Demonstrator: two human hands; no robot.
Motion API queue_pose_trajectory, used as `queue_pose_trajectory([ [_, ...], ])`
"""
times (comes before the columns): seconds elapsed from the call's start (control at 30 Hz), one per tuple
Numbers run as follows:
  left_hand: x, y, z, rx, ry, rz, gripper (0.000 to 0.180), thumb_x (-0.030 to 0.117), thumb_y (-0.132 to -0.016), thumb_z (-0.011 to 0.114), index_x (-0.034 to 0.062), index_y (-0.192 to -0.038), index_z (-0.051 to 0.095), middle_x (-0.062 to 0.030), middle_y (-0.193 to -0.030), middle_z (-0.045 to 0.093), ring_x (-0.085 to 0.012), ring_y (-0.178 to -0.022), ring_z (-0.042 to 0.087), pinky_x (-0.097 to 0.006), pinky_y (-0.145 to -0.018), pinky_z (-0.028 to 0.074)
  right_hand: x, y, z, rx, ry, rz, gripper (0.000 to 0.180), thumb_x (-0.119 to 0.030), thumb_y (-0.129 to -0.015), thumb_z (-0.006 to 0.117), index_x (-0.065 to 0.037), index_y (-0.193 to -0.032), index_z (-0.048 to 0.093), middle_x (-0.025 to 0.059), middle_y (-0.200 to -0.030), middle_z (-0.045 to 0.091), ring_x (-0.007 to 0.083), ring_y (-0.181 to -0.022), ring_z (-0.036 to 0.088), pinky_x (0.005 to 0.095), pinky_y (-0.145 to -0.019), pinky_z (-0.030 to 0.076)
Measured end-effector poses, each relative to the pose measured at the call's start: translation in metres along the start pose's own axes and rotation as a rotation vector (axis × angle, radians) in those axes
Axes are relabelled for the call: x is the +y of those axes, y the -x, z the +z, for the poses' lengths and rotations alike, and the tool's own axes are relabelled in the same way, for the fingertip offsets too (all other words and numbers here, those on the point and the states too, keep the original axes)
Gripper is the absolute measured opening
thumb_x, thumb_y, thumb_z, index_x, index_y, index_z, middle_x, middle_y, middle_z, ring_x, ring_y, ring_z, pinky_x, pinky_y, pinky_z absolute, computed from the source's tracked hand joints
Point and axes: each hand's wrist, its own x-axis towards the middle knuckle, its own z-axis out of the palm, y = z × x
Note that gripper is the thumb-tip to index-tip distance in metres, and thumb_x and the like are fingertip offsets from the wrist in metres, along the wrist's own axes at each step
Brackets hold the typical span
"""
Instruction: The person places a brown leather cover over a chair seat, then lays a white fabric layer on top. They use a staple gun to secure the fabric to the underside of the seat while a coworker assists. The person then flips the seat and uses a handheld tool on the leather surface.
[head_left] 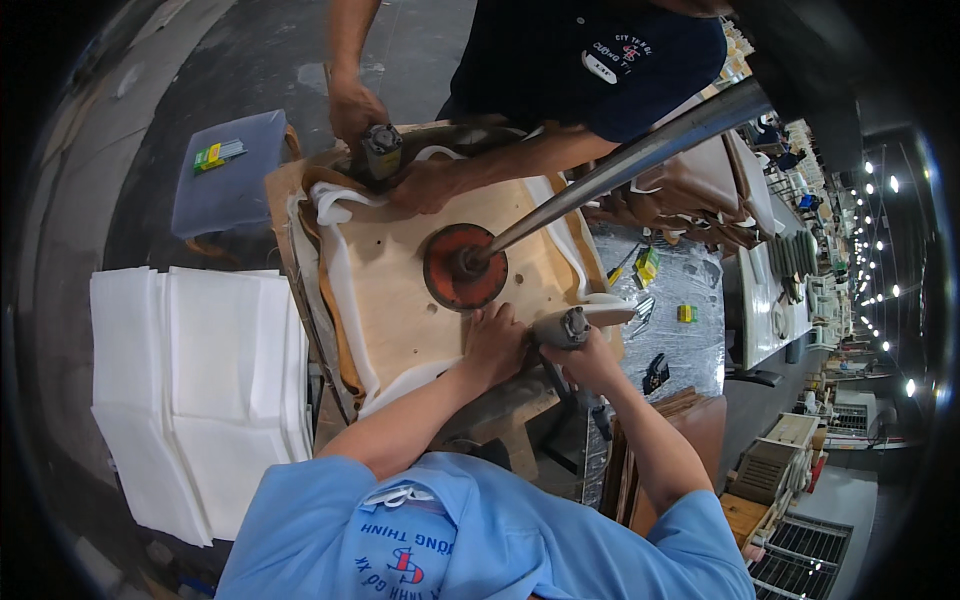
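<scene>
A wooden seat board (400,270) lies bottom up, with white padding (345,290) and brown cover material (340,330) folded around its edges. My left hand (495,345) is at the board's near edge, its fingers bent over the rim; the cover edge they press is mostly hidden beneath them. In my right hand (590,362) is a grey staple gun (562,328), held at the near right corner of the board. A round red-brown plate (465,267) with a metal pole (620,165) rising from it presses on the board's middle.
Opposite me, a co-worker's hand (358,115) holds another staple gun (382,150); their other hand (425,187) rests on the far edge. White foam sheets (220,370) are stacked at left, near a padded seat (230,175). A plastic-covered table (690,345) with small boxes stands at right.
</scene>
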Motion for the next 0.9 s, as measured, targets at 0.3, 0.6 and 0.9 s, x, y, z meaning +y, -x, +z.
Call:
queue_pose_trajectory([
  [0.3,-0.005,0.014,-0.011,0.013,0.041,0.007,0.017,0.026,-0.093,0.076,0.0111,-0.099,0.08,-0.0124,-0.115,0.065,-0.0347,-0.124,0.055,-0.052,-0.107,0.039,0.009,0.008,0.002,0.001,0.0,-0.013,0.026,-0.023,-0.094,0.085,0.0,-0.104,0.078,0.0031,-0.067,0.068,0.0143,-0.055,0.065,0.0342,-0.052,0.049],
  [0.6,-0.007,0.011,-0.007,-0.004,-0.026,0.002,0.018,0.025,-0.09,0.075,0.0103,-0.1,0.079,-0.0118,-0.118,0.064,-0.0341,-0.124,0.055,-0.051,-0.103,0.042,-0.002,0.008,0.015,0.034,0.023,0.032,0.028,-0.022,-0.094,0.086,0.002,-0.104,0.076,0.0054,-0.068,0.069,0.0151,-0.055,0.066,0.0342,-0.051,0.05],
  [0.9,-0.012,0.026,-0.011,0.023,-0.021,0.024,0.024,0.036,-0.091,0.08,0.014,-0.098,0.078,-0.0112,-0.116,0.063,-0.035,-0.121,0.054,-0.051,-0.102,0.041,0.011,0.023,0.011,0.068,-0.203,-0.045,0.025,-0.018,-0.095,0.085,0.001,-0.107,0.076,0.0039,-0.073,0.07,0.0129,-0.055,0.064,0.0308,-0.049,0.049],
])
